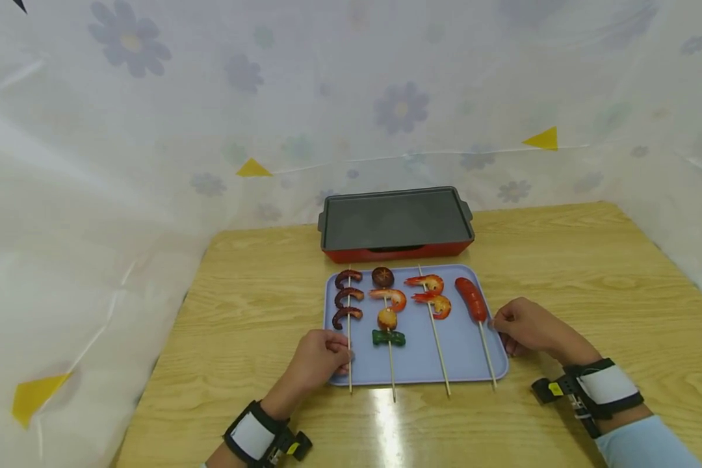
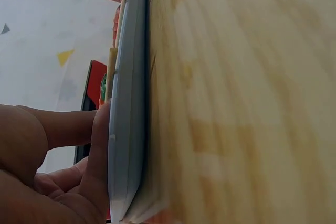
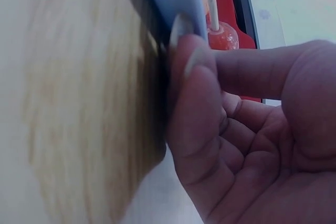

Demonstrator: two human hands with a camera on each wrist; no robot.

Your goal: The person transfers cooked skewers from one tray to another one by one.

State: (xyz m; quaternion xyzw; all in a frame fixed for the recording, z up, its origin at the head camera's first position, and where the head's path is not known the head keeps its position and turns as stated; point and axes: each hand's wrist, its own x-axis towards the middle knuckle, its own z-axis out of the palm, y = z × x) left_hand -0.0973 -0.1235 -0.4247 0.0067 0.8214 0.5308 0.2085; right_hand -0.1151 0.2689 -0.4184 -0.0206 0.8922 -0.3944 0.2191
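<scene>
In the head view, a lavender tray [image 1: 409,364] holds several skewers. My left hand [image 1: 318,357] is at its front left, thumb and fingers pinching the stick of the octopus-tentacle skewer [image 1: 349,298]; the left wrist view shows a stick [image 2: 110,74] at those fingertips. My right hand [image 1: 529,328] grips the tray's right edge, fingertips close against the rim in the right wrist view. Just left of it lies the sausage skewer [image 1: 471,300]. Between them lie the shrimp skewer [image 1: 435,304] and a mixed skewer [image 1: 388,318] with mushroom, shrimp and a green piece.
Behind the tray stands a red grill with a dark flat plate [image 1: 398,218]. The wooden table [image 1: 251,299] reaches to both sides. A floral sheet [image 1: 339,97] hangs behind and at the sides, with yellow triangles on it.
</scene>
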